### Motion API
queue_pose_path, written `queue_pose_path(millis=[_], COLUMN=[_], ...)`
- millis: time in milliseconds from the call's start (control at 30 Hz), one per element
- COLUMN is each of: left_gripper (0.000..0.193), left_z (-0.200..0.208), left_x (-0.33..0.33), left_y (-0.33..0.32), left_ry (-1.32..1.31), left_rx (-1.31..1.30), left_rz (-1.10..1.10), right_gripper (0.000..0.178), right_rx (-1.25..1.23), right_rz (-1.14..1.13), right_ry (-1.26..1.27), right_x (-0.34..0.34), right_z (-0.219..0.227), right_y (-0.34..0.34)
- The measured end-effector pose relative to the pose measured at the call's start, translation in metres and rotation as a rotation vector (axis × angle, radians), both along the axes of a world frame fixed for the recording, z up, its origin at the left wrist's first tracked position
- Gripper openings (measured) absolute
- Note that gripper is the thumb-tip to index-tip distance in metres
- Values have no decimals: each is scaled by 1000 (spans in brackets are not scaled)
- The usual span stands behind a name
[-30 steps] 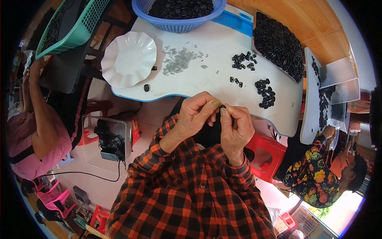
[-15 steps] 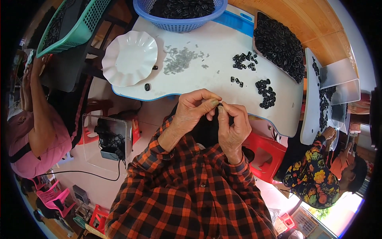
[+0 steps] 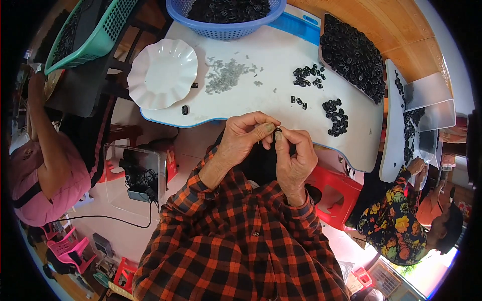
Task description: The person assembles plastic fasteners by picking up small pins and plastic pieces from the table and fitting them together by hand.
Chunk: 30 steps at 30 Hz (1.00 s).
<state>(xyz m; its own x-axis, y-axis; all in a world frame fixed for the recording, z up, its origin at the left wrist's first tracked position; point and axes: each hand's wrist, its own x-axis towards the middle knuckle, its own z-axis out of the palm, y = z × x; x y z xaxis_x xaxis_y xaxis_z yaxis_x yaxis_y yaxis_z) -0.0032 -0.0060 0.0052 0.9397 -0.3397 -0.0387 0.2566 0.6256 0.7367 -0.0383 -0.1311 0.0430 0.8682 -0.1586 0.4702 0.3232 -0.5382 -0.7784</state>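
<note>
My left hand (image 3: 244,137) and my right hand (image 3: 293,156) meet just off the near edge of the white table (image 3: 246,103). Thumbs and fingertips of both pinch one small black plastic piece (image 3: 277,131), mostly covered by the fingers. Ahead on the table lie loose groups of black oval pieces with holes (image 3: 337,118) and a few more black pieces (image 3: 298,102). A scatter of small clear-grey slips (image 3: 226,76) lies to the left, near a white scalloped plate (image 3: 163,75). One black piece (image 3: 185,110) rests below that plate.
At the back stand a blue basket (image 3: 226,31) and a tray heaped with black pieces (image 3: 351,55). A green basket (image 3: 108,37) is at far left. Co-workers sit on both sides, one in pink (image 3: 55,180), one in a floral top (image 3: 396,220). A red stool (image 3: 334,193) stands at right.
My hands stay nearly in place, with the fingertips shifting slightly around the black piece. The co-worker on the left has moved an arm.
</note>
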Motion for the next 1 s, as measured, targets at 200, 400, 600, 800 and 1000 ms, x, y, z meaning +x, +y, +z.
queue_pose_path(millis=[200,400,600,800,1000], left_gripper=[17,17,16,19,18], left_z=[0,2,-1,2,-2], left_x=[-1,-2,-3,-3,-4], left_y=[-1,-1,-1,-1,1], left_ry=[27,40,41,34,-4], left_rx=[10,33,-4,-20,8], left_rz=[1,31,41,100,64], right_gripper=[13,12,11,6,5], right_rx=[136,161,240,366,486], right_rz=[12,27,18,33,52], right_ry=[107,125,172,267,306], right_x=[0,-1,-2,-3,-3], right_z=[-2,-4,-1,1,7], right_y=[-2,0,1,0,3])
